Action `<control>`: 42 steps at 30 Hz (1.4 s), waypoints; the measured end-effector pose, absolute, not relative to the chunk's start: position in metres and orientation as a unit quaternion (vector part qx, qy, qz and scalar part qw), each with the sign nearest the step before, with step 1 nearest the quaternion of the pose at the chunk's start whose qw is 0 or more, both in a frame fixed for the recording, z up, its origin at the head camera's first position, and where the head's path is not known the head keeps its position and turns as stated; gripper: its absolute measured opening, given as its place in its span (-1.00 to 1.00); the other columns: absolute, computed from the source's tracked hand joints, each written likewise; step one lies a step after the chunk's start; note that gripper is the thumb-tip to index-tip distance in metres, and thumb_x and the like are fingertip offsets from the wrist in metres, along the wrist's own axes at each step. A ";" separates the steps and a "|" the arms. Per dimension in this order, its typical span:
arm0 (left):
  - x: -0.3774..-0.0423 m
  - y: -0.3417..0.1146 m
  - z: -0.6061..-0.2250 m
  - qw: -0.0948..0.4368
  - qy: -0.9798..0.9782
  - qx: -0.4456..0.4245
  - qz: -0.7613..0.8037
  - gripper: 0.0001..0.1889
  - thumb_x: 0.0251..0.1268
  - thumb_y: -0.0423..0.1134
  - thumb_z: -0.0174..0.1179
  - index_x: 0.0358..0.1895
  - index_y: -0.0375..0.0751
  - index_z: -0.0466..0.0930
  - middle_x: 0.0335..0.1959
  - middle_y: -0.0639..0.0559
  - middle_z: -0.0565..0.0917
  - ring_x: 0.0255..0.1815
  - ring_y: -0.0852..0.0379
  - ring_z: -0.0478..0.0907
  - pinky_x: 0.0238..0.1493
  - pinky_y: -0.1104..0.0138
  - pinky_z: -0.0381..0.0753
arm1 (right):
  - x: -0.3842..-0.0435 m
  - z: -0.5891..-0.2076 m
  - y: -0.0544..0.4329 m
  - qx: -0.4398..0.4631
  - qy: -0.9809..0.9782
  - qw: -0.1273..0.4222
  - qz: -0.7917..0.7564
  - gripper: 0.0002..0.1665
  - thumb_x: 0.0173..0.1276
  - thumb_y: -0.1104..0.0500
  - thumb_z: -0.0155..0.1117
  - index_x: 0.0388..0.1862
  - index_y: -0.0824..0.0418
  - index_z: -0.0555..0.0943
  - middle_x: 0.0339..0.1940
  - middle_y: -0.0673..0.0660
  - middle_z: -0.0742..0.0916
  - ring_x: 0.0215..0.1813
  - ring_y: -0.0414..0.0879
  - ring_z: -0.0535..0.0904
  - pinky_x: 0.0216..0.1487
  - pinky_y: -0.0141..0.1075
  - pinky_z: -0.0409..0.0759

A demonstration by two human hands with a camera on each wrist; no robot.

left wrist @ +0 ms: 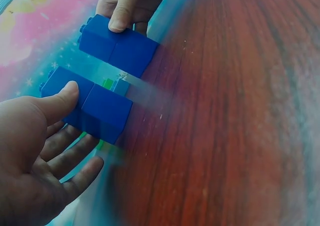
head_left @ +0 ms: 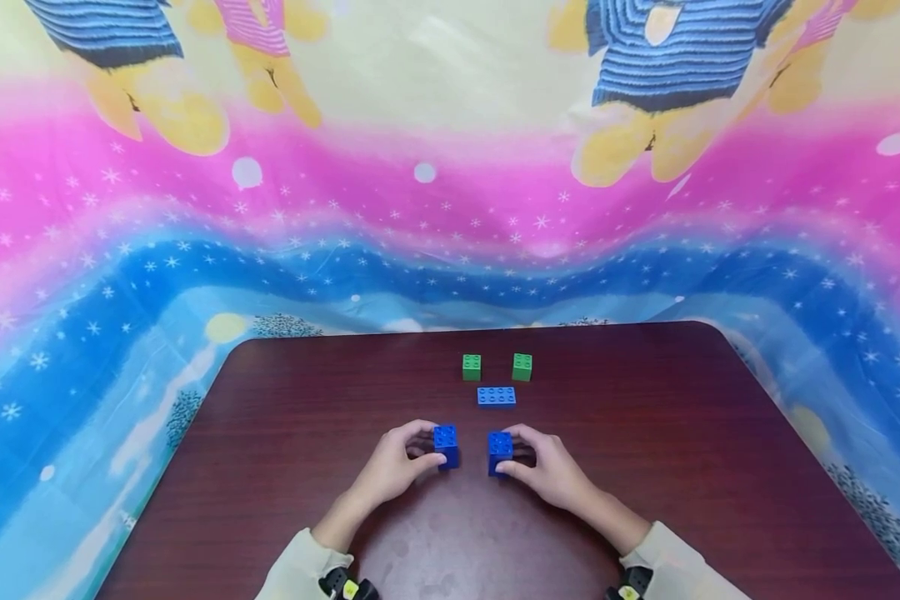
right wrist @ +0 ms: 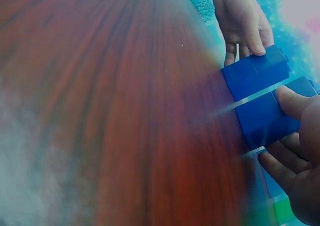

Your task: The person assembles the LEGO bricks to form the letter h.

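My left hand (head_left: 392,465) pinches a dark blue stack (head_left: 447,455) of two square toy building bricks between thumb and fingers. A matching dark blue stack (head_left: 500,463) is held the same way by my right hand (head_left: 557,473). Both stacks stand upright, studs up, side by side with a narrow gap. In the left wrist view, a seam crosses the left stack (left wrist: 102,105) midway, and the lower fingers of the left hand (left wrist: 30,151) stretch out beneath it. Whether the stacks touch the table cannot be told.
Beyond the hands lies a lighter blue long brick (head_left: 497,397) on the dark red wood table (head_left: 307,400). Behind it stand two green bricks, one at left (head_left: 472,367) and one at right (head_left: 522,367). A printed cloth (head_left: 435,208) hangs past the table's far edge.
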State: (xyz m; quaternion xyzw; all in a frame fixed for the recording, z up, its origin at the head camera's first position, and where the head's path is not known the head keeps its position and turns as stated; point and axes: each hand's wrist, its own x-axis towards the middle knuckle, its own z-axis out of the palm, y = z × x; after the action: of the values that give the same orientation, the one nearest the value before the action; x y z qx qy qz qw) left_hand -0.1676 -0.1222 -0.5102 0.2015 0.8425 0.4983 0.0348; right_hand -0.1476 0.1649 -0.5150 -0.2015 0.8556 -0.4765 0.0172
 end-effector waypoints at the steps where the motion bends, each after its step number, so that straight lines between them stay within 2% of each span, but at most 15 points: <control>1: -0.168 -0.122 -0.510 0.034 0.842 0.202 0.499 -0.61 0.26 -0.25 0.44 0.11 -0.30 0.62 -0.04 -0.11 0.72 -0.07 -0.02 0.71 -0.11 0.29 0.69 | -0.148 -0.515 0.165 -0.201 0.856 0.018 -0.475 -0.50 0.30 0.08 0.50 0.16 0.19 0.58 -0.03 0.07 0.76 -0.02 -0.11 0.74 0.05 -0.19 0.70; 9: -0.169 -0.122 -0.514 0.033 0.834 0.207 0.511 -0.62 0.26 -0.27 0.45 0.08 -0.30 0.62 -0.06 -0.11 0.73 -0.09 -0.02 0.71 -0.08 0.28 0.69 | -0.150 -0.518 0.165 -0.195 0.870 0.018 -0.452 -0.48 0.27 0.05 0.53 0.15 0.15 0.60 -0.05 0.03 0.77 -0.04 -0.12 0.73 0.04 -0.17 0.70; 16: -0.170 -0.123 -0.521 0.045 0.825 0.209 0.523 -0.61 0.26 -0.28 0.44 0.10 -0.34 0.62 -0.06 -0.13 0.73 -0.10 -0.01 0.72 -0.06 0.29 0.69 | -0.153 -0.524 0.166 -0.205 0.877 0.018 -0.434 -0.46 0.24 0.02 0.56 0.12 0.20 0.61 -0.10 0.03 0.76 -0.08 -0.12 0.71 -0.01 -0.19 0.70; 27: -0.174 -0.126 -0.529 0.053 0.812 0.219 0.538 -0.62 0.25 -0.31 0.44 0.09 -0.36 0.62 -0.05 -0.15 0.73 -0.15 0.08 0.70 -0.07 0.31 0.67 | -0.157 -0.526 0.166 -0.221 0.875 0.032 -0.430 -0.52 0.25 -0.02 0.55 0.07 0.06 0.59 -0.17 -0.12 0.72 -0.12 -0.23 0.65 -0.05 -0.28 0.67; 42: -0.175 -0.126 -0.534 0.054 0.812 0.216 0.540 -0.62 0.24 -0.32 0.45 0.09 -0.36 0.64 -0.04 -0.16 0.74 -0.12 0.00 0.70 -0.04 0.27 0.67 | -0.157 -0.524 0.166 -0.225 0.872 0.041 -0.433 -0.56 0.25 0.02 0.56 0.04 0.03 0.58 -0.21 -0.15 0.69 -0.17 -0.21 0.61 -0.11 -0.30 0.64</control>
State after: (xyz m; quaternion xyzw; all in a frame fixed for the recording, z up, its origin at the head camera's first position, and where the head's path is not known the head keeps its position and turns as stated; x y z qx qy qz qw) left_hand -0.1746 -0.1257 -0.5339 0.2162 0.8119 0.5396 0.0544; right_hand -0.1574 0.1661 -0.5242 -0.2246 0.8719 -0.4331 0.0413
